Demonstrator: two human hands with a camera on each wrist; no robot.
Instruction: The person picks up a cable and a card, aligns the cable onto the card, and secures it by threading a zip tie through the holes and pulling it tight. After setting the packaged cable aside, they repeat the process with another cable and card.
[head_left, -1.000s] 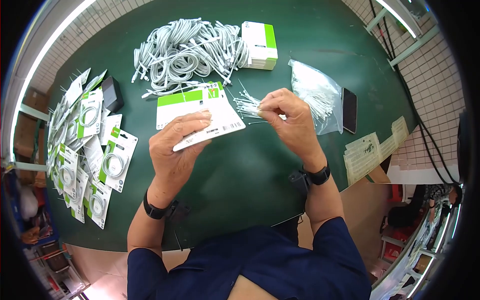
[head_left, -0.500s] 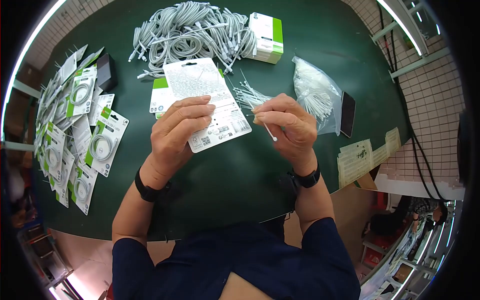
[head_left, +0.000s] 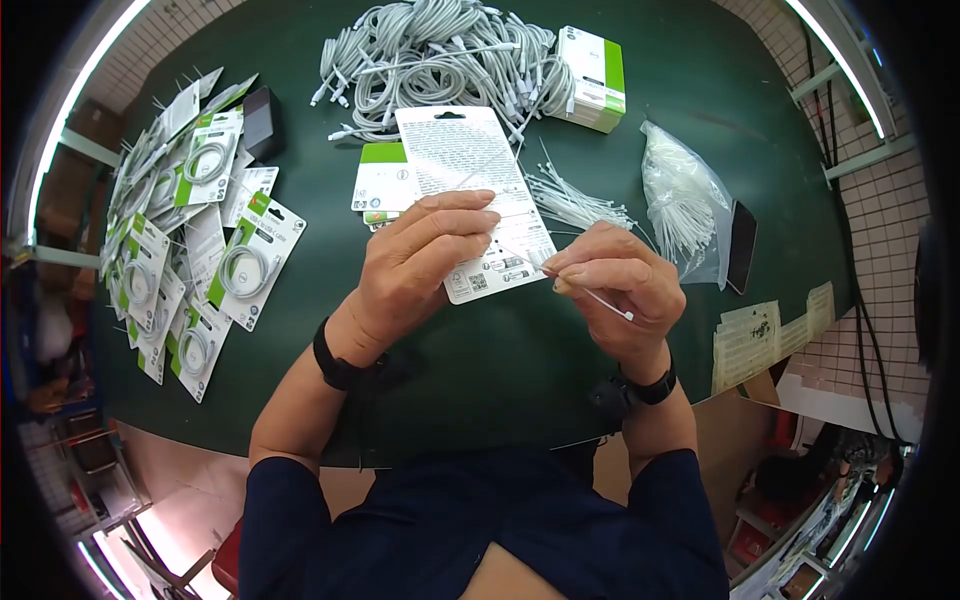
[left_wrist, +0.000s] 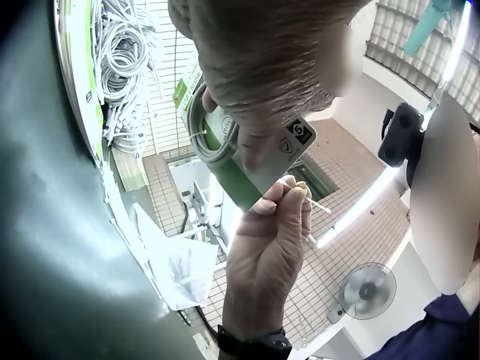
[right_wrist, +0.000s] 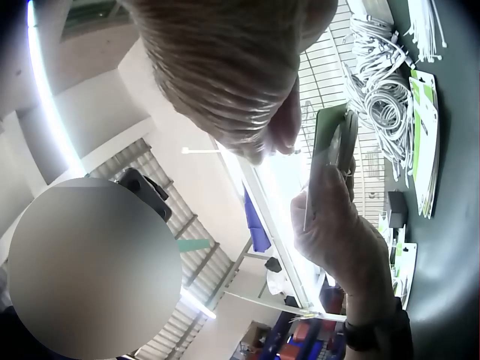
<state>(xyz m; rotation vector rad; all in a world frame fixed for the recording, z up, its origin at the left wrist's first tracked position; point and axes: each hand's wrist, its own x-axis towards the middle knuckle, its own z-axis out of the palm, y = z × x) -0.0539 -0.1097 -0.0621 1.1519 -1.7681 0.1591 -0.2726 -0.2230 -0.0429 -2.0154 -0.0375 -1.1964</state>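
My left hand [head_left: 420, 245] grips a white-and-green packaging card [head_left: 455, 150], printed back facing the head camera, thumb hidden behind it. On the card's front, a coiled grey cable [left_wrist: 212, 155] shows in the left wrist view. My right hand [head_left: 625, 290] pinches a thin white cable tie [head_left: 608, 304] between thumb and fingers at the card's lower right edge. The tie's small head sticks out past the fingers, towards me. Thin white strands cross the card's back near the left fingertips.
Beyond the hands lie a heap of grey cables [head_left: 430, 60], a card stack [head_left: 592, 75] and more cards [head_left: 382, 180]. Loose cable ties [head_left: 575, 200], a bag of ties [head_left: 685, 190] and a phone [head_left: 741, 245] are right; carded cables [head_left: 200, 240] and a black box [head_left: 262, 122] left.
The left hand has tilted the card up so its printed back shows. From the loose ties, the right hand has brought one tie to the card's lower right edge.
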